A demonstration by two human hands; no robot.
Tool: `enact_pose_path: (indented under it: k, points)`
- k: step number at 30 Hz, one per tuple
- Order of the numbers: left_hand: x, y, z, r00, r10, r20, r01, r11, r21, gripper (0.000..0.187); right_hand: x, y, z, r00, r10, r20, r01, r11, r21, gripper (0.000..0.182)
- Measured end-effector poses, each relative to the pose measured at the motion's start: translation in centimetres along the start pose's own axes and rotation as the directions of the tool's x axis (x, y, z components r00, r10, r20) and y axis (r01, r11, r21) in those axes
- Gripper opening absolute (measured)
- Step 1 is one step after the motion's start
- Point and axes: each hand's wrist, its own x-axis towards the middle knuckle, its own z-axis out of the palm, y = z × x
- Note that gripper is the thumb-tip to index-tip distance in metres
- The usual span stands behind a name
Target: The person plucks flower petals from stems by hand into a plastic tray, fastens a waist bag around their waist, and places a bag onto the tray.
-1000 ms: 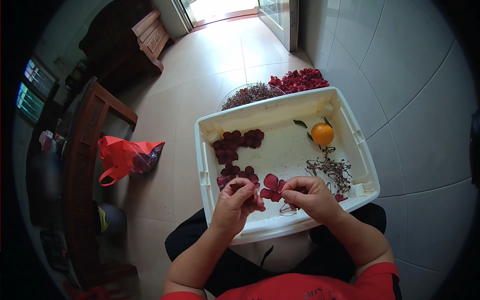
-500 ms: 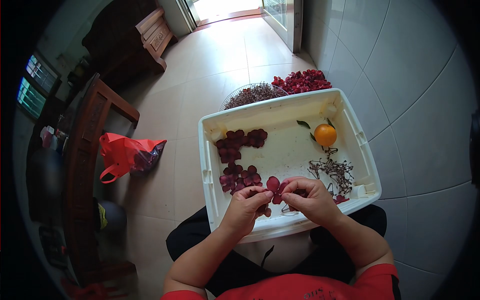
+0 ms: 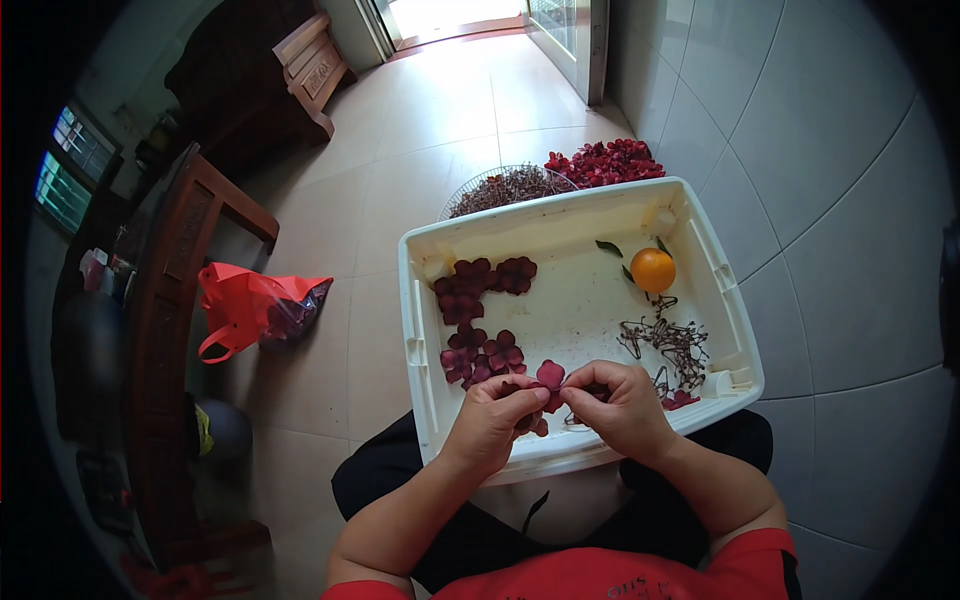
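A dark red petal piece [image 3: 550, 376] is pinched between my two hands over the near edge of a white plastic tub [image 3: 585, 455]. My left hand [image 3: 490, 412] grips it from the left, with more dark petals partly hidden under the fingers. From the right, my right hand [image 3: 622, 405] pinches the piece, and something dark shows inside its curled fingers. Dark red flower shapes [image 3: 463, 292] lie along the tub's left side. Thin brown stems [image 3: 675, 345] are heaped at the right, below an orange fruit [image 3: 652, 270] with green leaves.
Beyond the tub, a clear bowl of brown stems [image 3: 510, 188] stands beside a pile of red petals [image 3: 605, 163]. A red bag [image 3: 250, 305] sits on the floor at left, near a wooden table [image 3: 190, 230]. A tiled wall rises at right.
The petal piece between my hands has turned slightly and sits a little lower. My right hand's fingers have shifted slightly down. The tub's contents look the same.
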Motion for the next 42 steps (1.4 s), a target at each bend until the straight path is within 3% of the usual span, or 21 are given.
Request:
enact_pose_path:
  k: [7, 10, 11, 15, 16, 18, 20, 21, 25, 26, 31, 35, 36, 38, 40, 41, 42]
  points:
    - [-0.1, 0.1, 0.1, 1.0, 0.015, 0.019, -0.015, 1.0, 0.006, 0.006, 0.1, 0.3, 0.2, 0.982, -0.189, -0.025, 0.178, 0.957, -0.23, 0.001]
    - [-0.2, 0.1, 0.2, 0.999, 0.044, 0.03, -0.045, 0.998, 0.035, 0.006, 0.2, 0.4, 0.2, 0.922, -0.386, 0.008, 0.357, 0.844, -0.4, 0.003]
    - [-0.2, 0.1, 0.3, 0.999, 0.044, 0.03, -0.045, 0.998, 0.034, 0.006, 0.2, 0.5, 0.3, 0.922, -0.386, 0.009, 0.357, 0.844, -0.4, 0.003]
    - [-0.7, 0.0, 0.7, 0.978, 0.208, 0.018, -0.202, 0.92, 0.337, 0.007, 0.3, 1.0, 0.9, 0.773, -0.628, 0.087, 0.522, 0.552, -0.65, 0.009]
    - [-0.8, 0.0, 0.8, 0.978, 0.208, 0.019, -0.202, 0.92, 0.337, 0.007, 0.3, 1.0, 1.0, 0.773, -0.628, 0.087, 0.522, 0.552, -0.65, 0.009]
    - [-1.0, 0.0, 0.9, 0.901, 0.409, 0.145, -0.411, 0.698, 0.586, 0.01, 0.4, 0.9, 1.2, 0.727, -0.674, 0.133, 0.538, 0.439, -0.72, 0.009]
    - [-1.0, -0.1, 0.9, 0.778, 0.54, 0.322, -0.562, 0.368, 0.741, 0.015, 0.5, 0.9, 1.3, 0.678, -0.712, 0.184, 0.543, 0.317, -0.777, 0.011]
    - [-1.0, -0.1, 0.9, 0.777, 0.541, 0.322, -0.563, 0.367, 0.741, 0.015, 0.6, 0.9, 1.3, 0.677, -0.712, 0.185, 0.544, 0.316, -0.777, 0.011]
    - [-0.8, -0.6, 1.0, 0.616, 0.655, 0.437, -0.637, 0.087, 0.766, 0.019, 0.8, 1.2, 1.2, 0.639, -0.738, 0.216, 0.571, 0.266, -0.777, 0.01]
    - [-0.9, -0.6, 1.1, 0.617, 0.655, 0.436, -0.636, 0.089, 0.767, 0.019, 0.8, 1.1, 1.2, 0.64, -0.737, 0.218, 0.571, 0.266, -0.777, 0.01]
    - [-1.3, -0.6, 1.7, 0.506, 0.71, 0.489, -0.641, -0.07, 0.765, 0.021, 0.6, 0.6, 0.5, 0.608, -0.779, 0.154, 0.606, 0.331, -0.723, 0.01]
    - [-1.2, -1.5, 2.2, 0.328, 0.746, 0.579, -0.661, -0.257, 0.705, 0.019, -0.1, 1.0, -0.7, 0.616, -0.785, 0.071, 0.672, 0.476, -0.567, 0.021]
    - [-1.1, -1.5, 2.4, 0.325, 0.752, 0.574, -0.655, -0.259, 0.71, 0.019, 0.0, 1.0, -0.9, 0.612, -0.787, 0.08, 0.68, 0.472, -0.562, 0.021]
    - [-1.3, -1.1, 2.9, 0.542, 0.723, 0.428, -0.693, 0.096, 0.714, 0.02, -0.2, 0.8, -1.1, 0.763, -0.645, 0.04, 0.592, 0.672, -0.445, 0.022]
    - [-1.4, -0.7, 3.1, 0.737, 0.602, 0.308, -0.627, 0.439, 0.643, 0.02, -0.4, 0.6, -1.1, 0.883, -0.469, 0.025, 0.452, 0.834, -0.317, 0.023]
    - [-1.4, -0.5, 3.0, 0.737, 0.603, 0.306, -0.627, 0.439, 0.644, 0.02, -0.4, 0.7, -1.0, 0.883, -0.469, 0.026, 0.452, 0.834, -0.316, 0.023]
    - [-1.3, -0.4, 2.9, 0.789, 0.566, 0.236, -0.584, 0.573, 0.575, 0.02, -0.4, 0.9, -0.9, 0.912, -0.41, 0.004, 0.406, 0.9, -0.158, 0.023]
